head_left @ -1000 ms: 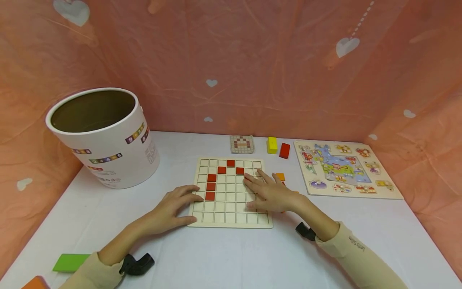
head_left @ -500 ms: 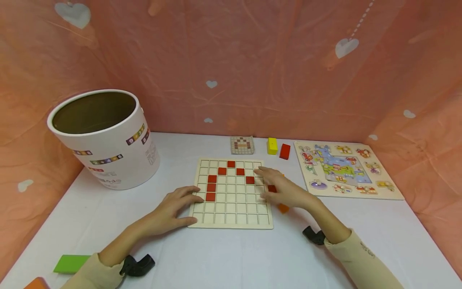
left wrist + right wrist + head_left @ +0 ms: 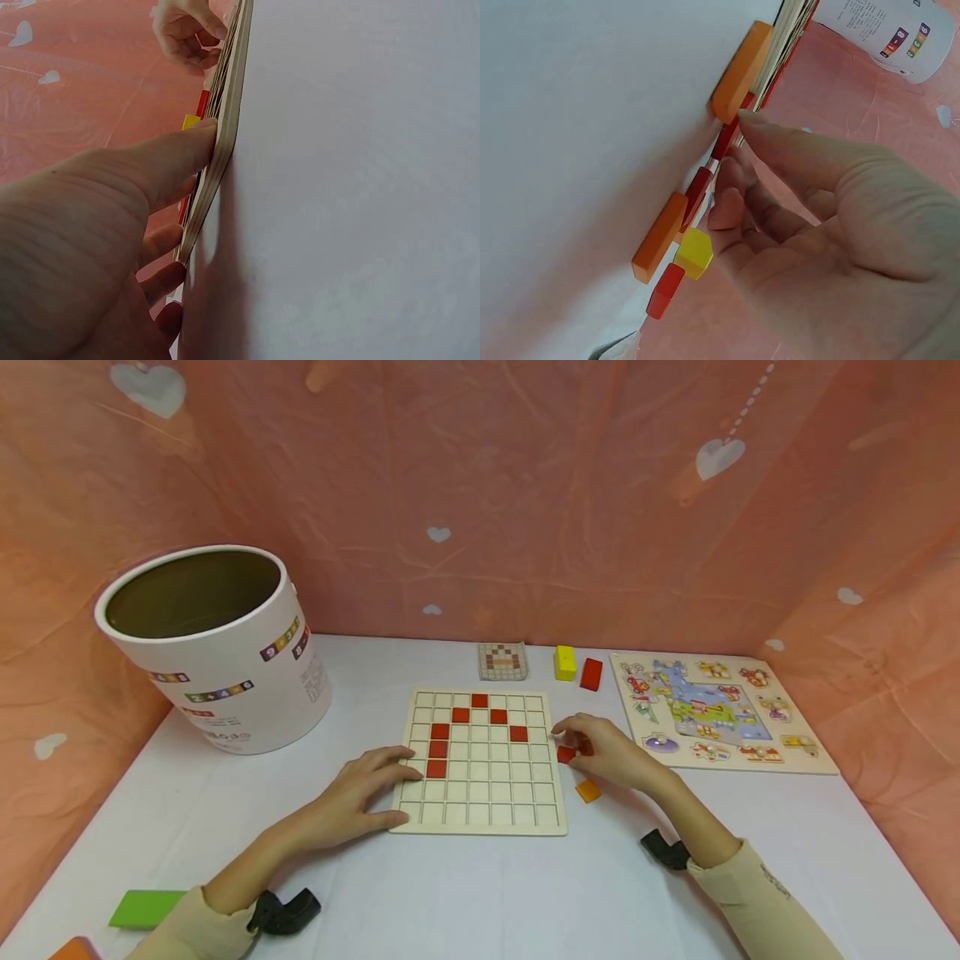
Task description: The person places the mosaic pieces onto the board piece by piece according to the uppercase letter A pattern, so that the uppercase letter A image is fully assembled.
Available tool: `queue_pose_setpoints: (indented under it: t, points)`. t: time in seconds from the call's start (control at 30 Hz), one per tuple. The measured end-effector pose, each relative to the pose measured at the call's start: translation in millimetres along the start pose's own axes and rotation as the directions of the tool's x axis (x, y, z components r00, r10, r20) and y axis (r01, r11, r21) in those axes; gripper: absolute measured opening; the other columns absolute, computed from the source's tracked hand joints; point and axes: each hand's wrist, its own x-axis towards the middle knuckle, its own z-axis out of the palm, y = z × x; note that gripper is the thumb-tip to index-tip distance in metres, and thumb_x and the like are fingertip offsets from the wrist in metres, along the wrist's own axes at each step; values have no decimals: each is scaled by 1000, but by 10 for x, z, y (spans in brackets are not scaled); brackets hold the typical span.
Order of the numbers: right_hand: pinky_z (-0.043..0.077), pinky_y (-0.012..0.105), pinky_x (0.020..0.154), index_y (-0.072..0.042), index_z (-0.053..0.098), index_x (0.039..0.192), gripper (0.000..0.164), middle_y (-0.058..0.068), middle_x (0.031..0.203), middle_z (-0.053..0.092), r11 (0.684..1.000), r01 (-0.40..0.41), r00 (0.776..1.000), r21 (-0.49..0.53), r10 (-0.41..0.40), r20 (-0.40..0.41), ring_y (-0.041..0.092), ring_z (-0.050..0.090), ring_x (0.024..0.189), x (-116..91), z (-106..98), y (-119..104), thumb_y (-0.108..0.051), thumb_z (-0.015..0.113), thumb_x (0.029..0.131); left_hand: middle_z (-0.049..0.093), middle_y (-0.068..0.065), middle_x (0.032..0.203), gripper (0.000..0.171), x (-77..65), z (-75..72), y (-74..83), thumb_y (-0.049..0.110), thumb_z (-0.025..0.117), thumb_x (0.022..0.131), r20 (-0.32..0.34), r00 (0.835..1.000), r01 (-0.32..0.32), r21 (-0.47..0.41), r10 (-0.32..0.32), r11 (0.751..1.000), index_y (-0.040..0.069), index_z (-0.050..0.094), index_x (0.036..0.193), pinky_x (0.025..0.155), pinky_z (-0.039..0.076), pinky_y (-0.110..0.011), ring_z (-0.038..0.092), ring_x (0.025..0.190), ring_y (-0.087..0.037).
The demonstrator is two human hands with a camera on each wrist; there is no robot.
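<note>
A square cream grid board (image 3: 480, 793) lies mid-table in the head view, with several red tiles (image 3: 437, 749) in its cells forming an arch-like line. My left hand (image 3: 360, 797) rests along the board's left edge, thumb and fingertips at the rim. Just off the right edge, my right hand (image 3: 607, 752) reaches over a loose red tile (image 3: 566, 754), with thumb and index finger apart around it. In the right wrist view, the thumb tip is right at the red tile (image 3: 726, 141). An orange tile (image 3: 588, 790) lies nearer; the right hand partly hides another red piece.
A patterned card (image 3: 502, 662), a yellow block (image 3: 566, 662) and a red block (image 3: 591, 674) lie behind the board. An animal puzzle (image 3: 652, 756) is at right, a large white bucket (image 3: 300, 727) at left. A green block (image 3: 147, 909) lies front left.
The right hand has drawn back rightward off the board to the loose tiles, uncovering another red tile in the grid. The left hand stays at the board's edge.
</note>
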Motion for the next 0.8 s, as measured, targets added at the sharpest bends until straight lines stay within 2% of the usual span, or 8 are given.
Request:
queue_pose_setpoints:
  t: [0.33, 0.53, 0.63, 0.8]
  points:
    - [45, 29, 72, -3, 65, 106, 30, 2, 86, 54, 998, 20, 999, -52, -18, 29, 20, 50, 83, 7, 13, -31, 11, 73, 81, 43, -13, 150, 45, 4, 4, 8, 33, 75, 89, -12, 1000, -19, 9, 19, 1000, 19, 61, 130, 105, 27, -61, 35, 139, -39]
    - [42, 25, 65, -2, 65, 97, 19, 1, 79, 54, 999, 35, 996, 5, -35, 77, 18, 50, 77, 63, -32, -125, 13, 65, 85, 41, -12, 152, 48, 4, -6, 6, 31, 76, 88, 3, 1000, 6, -1, -6, 1000, 19, 61, 131, 107, 24, -60, 33, 141, -37]
    - [40, 24, 64, -1, 65, 98, 19, 1, 79, 53, 998, 51, 992, 31, -54, 115, 18, 50, 76, 127, -42, -189, 13, 63, 86, 41, -12, 152, 48, 5, -11, 8, 30, 77, 87, 7, 1000, 11, -6, -11, 1000, 18, 61, 131, 108, 24, -60, 33, 141, -37]
    - [41, 25, 66, 1, 63, 112, 27, 9, 92, 57, 995, 79, 984, 60, -87, 157, 18, 49, 75, 231, -38, -321, 10, 63, 87, 40, -11, 152, 48, 3, -6, 6, 31, 77, 87, 12, 1000, 13, -10, -13, 1000, 19, 61, 131, 108, 24, -59, 33, 141, -36]
